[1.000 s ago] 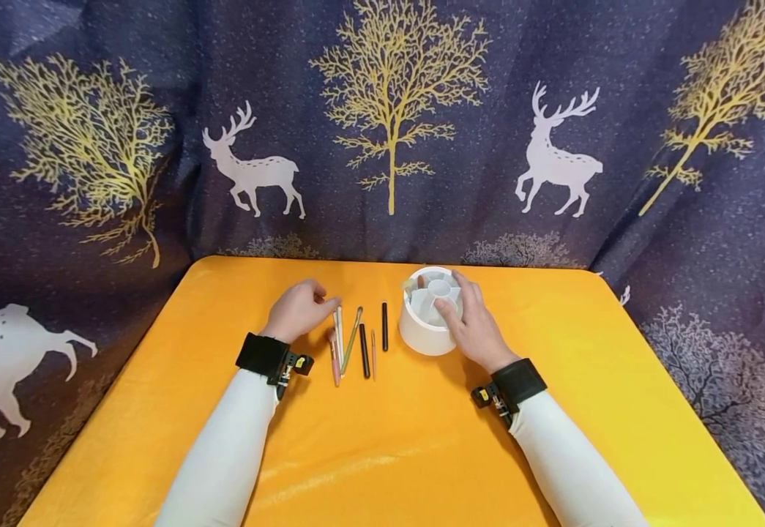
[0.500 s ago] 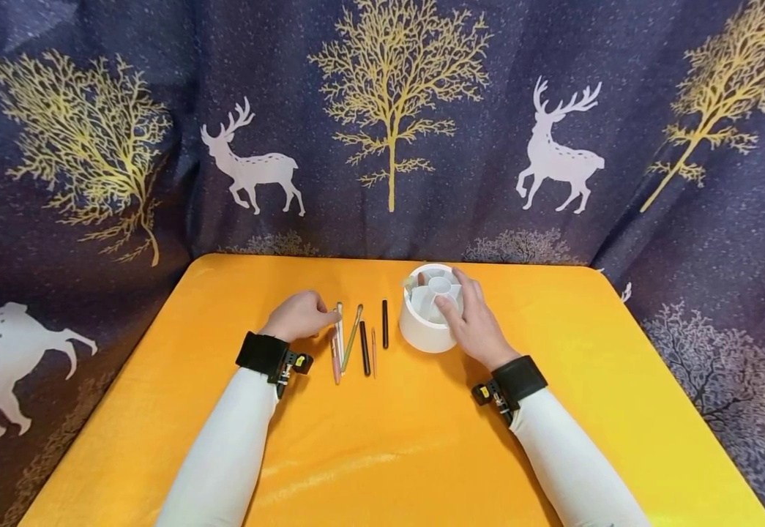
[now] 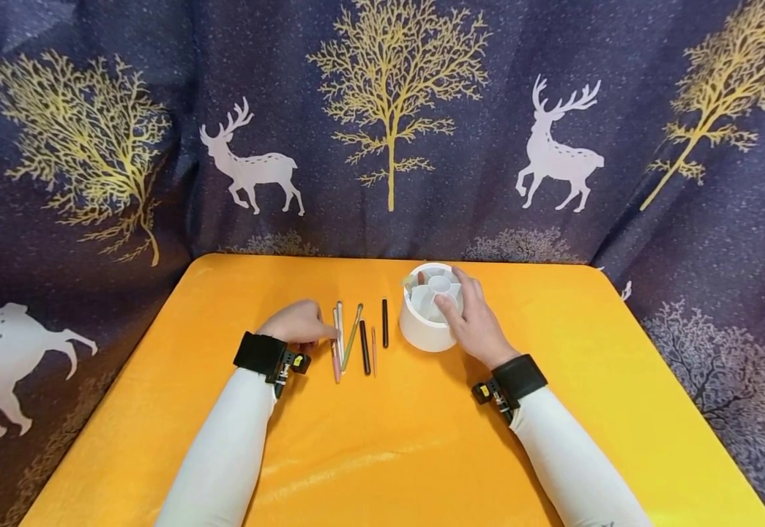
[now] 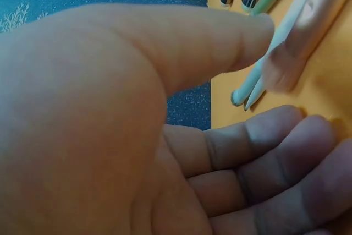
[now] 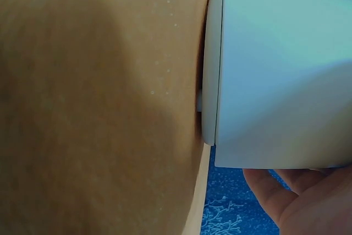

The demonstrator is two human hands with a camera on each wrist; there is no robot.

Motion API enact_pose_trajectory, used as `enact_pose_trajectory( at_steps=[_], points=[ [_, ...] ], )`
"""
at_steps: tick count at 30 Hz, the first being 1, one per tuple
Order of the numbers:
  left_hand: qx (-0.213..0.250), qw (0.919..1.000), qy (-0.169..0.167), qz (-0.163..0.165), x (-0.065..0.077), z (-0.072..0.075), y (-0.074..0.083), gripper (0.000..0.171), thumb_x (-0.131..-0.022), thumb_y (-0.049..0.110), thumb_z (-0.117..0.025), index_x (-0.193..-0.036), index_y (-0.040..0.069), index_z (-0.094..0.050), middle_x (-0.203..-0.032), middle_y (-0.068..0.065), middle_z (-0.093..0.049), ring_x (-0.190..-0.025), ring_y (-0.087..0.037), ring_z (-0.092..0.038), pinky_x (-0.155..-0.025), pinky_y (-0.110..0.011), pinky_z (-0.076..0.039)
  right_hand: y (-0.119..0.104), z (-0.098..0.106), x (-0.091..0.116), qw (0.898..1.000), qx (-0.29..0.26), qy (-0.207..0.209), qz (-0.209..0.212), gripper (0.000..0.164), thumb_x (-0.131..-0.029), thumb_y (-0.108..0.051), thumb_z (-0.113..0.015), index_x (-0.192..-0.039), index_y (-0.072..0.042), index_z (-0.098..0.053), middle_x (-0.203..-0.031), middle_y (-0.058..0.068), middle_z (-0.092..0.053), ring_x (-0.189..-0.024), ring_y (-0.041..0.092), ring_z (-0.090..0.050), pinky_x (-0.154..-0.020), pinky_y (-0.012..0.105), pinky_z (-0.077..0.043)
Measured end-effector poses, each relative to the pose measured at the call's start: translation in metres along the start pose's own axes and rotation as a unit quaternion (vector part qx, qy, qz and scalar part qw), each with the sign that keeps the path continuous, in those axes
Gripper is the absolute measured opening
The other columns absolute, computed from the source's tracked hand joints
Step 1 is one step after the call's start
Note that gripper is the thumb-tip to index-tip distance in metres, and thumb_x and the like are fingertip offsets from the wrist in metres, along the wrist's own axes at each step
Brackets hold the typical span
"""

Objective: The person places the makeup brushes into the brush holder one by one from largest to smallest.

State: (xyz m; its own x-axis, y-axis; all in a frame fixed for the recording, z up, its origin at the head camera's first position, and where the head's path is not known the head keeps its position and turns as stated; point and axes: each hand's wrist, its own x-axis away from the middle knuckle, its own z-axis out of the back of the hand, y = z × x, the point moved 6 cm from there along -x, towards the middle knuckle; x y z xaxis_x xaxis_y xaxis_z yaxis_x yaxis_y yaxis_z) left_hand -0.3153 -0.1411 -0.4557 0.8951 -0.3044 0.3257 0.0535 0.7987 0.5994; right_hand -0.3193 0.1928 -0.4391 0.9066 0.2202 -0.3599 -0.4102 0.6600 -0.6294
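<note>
My left hand is over the left end of a row of slim makeup brushes. In the left wrist view its thumb reaches out straight and the other fingers curve loosely, with a gap between them. Beyond that gap lies a pink makeup brush, next to two pale brushes. A green brush slants beside them. My right hand grips a round white divided holder, thumb inside the rim and fingers round the outer wall. A brownish brush tip shows inside the holder.
Right of the green brush lie a black stick, a thin brown brush and another black stick. All rest on an orange-covered table. A dark curtain with deer and trees hangs behind its far edge.
My left hand has come slightly nearer along the brushes, its thumb moving down toward the pink one. The right hand and the holder have stayed in place.
</note>
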Motion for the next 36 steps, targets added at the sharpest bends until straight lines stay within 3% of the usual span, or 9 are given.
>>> enact_pose_trajectory(
  at_steps=[8, 18, 36],
  points=[
    [-0.01, 0.9998, -0.018, 0.009, -0.0001, -0.0042, 0.0016, 0.046, -0.084, 0.045, -0.074, -0.064, 0.005, -0.066, -0.056, -0.012, -0.056, -0.044, -0.022, -0.042, -0.041, -0.031, -0.031, -0.0007, 0.0006, 0.0001, 1.0, 0.0, 0.0, -0.003, 0.067, -0.101, -0.058, -0.04, -0.157, -0.033, -0.012, -0.145, 0.011, -0.034, -0.126, 0.026, -0.044, -0.102, 0.052, -0.039],
    [-0.031, 0.9993, -0.021, -0.007, 0.0038, -0.0057, 0.0076, 0.042, -0.085, 0.043, -0.073, -0.067, 0.005, -0.068, -0.059, -0.011, -0.061, -0.045, -0.02, -0.046, -0.04, -0.029, -0.032, -0.0013, 0.0013, 0.0008, 1.0, -0.001, 0.004, -0.001, 0.07, -0.101, -0.058, -0.04, -0.157, -0.026, -0.016, -0.142, 0.011, -0.036, -0.124, 0.026, -0.045, -0.101, 0.052, -0.039],
    [-0.004, 0.9993, -0.036, -0.008, 0.004, -0.0079, 0.0096, 0.027, -0.085, 0.032, -0.074, -0.07, 0.009, -0.073, -0.067, -0.01, -0.068, -0.048, -0.021, -0.056, -0.041, -0.027, -0.03, -0.0018, 0.001, 0.0014, 1.0, -0.003, 0.002, -0.004, 0.07, -0.1, -0.059, -0.041, -0.157, -0.028, -0.015, -0.141, 0.01, -0.036, -0.12, 0.025, -0.047, -0.1, 0.052, -0.041]
  ],
)
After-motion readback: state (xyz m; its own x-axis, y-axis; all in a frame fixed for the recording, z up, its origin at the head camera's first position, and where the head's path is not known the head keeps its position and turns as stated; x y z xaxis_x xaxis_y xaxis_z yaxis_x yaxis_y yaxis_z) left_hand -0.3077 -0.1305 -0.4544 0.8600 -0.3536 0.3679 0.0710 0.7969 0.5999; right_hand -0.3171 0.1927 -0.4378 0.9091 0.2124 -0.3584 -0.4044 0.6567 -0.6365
